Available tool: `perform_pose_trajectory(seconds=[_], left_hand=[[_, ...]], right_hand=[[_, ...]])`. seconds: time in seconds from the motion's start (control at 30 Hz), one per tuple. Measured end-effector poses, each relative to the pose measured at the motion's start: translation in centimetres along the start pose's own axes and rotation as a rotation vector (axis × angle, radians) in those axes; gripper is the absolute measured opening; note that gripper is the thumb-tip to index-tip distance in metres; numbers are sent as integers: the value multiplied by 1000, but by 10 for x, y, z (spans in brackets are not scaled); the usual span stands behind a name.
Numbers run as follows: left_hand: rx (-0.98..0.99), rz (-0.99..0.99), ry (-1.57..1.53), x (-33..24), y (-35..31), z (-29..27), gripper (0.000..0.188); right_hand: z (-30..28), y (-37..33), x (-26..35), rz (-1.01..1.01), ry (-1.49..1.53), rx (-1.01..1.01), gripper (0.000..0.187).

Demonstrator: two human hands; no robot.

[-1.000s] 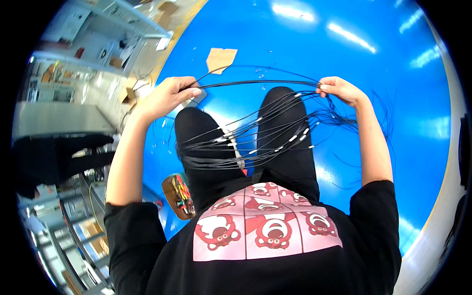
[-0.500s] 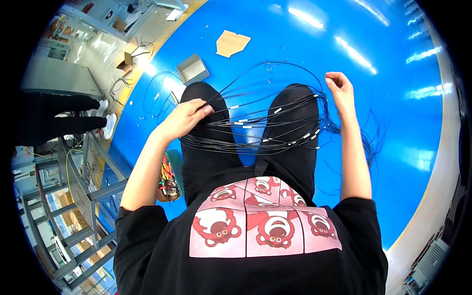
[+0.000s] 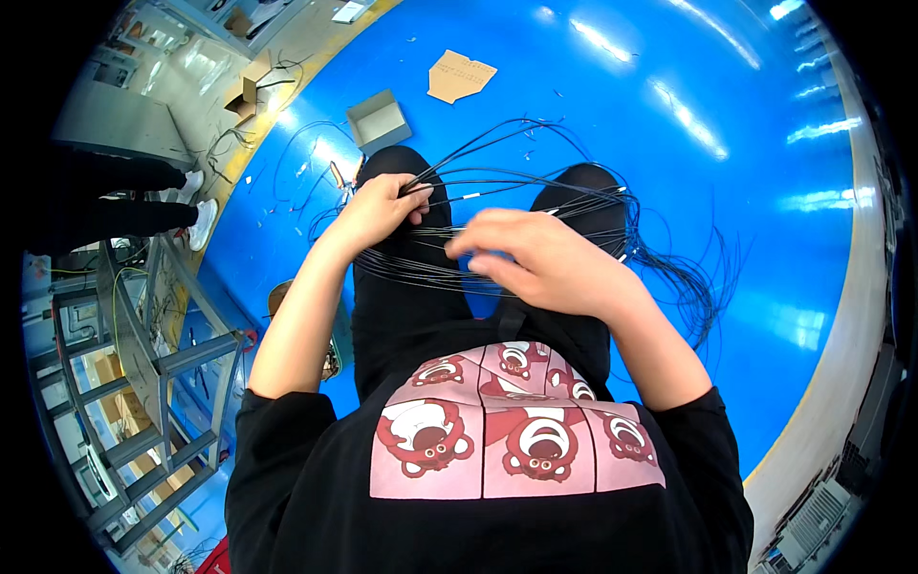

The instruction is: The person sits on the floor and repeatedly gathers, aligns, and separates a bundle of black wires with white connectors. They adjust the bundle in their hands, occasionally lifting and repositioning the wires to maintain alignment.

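A loose bundle of thin black cables (image 3: 413,272) with small white label sleeves lies across my thighs. My left hand (image 3: 387,212) is over my left knee, closed around several of these cables, which arch out in long loops toward my right knee. My right hand (image 3: 540,256) hovers over the middle of the bundle, its thumb and fingers apart and somewhat smeared by motion. I see nothing held in it. Beyond my right thigh the loose cable ends (image 3: 696,292) hang in a tangle above the blue floor.
An open grey box (image 3: 378,121) and a torn cardboard piece (image 3: 462,77) lie on the blue floor ahead, among small scraps. At left are a metal frame (image 3: 158,383) and another person's legs (image 3: 143,201). A tool container (image 3: 335,356) is mostly hidden behind my left forearm.
My right hand has swung from beyond my right knee leftward, over the bundle. My left hand has shifted slightly and now grips several cables, lifted in loops.
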State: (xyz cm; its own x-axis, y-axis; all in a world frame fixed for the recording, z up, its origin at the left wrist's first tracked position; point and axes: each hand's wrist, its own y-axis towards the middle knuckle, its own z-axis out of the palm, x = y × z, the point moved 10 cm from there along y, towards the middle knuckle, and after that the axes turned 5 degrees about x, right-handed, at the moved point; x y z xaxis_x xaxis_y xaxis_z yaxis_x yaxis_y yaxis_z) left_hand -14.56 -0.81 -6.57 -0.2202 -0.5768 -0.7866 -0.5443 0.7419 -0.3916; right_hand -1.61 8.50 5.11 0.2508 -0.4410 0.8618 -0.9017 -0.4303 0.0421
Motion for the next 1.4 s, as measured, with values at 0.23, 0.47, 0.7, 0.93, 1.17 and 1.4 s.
perform_pose_trajectory(seconds=[0.23,0.47,0.7,0.93,1.17,1.4], left_hand=[[150,-10,138,-31,9,13,29],[239,46,72,-25,2,16,22],[223,62,13,-36,2,7,18],[158,98,36,-49,2,2,19],[158,53,122,-55,2,2,19],[149,62,16,-49,8,3,29]], right_hand=[[21,30,-121,401,-104,292,50],[24,49,-123,487,46,503,28],[11,57,-133,530,67,419,21],[4,58,-130,559,320,352,19],[13,58,-134,529,275,386,23],[11,54,-125,523,431,448,31]])
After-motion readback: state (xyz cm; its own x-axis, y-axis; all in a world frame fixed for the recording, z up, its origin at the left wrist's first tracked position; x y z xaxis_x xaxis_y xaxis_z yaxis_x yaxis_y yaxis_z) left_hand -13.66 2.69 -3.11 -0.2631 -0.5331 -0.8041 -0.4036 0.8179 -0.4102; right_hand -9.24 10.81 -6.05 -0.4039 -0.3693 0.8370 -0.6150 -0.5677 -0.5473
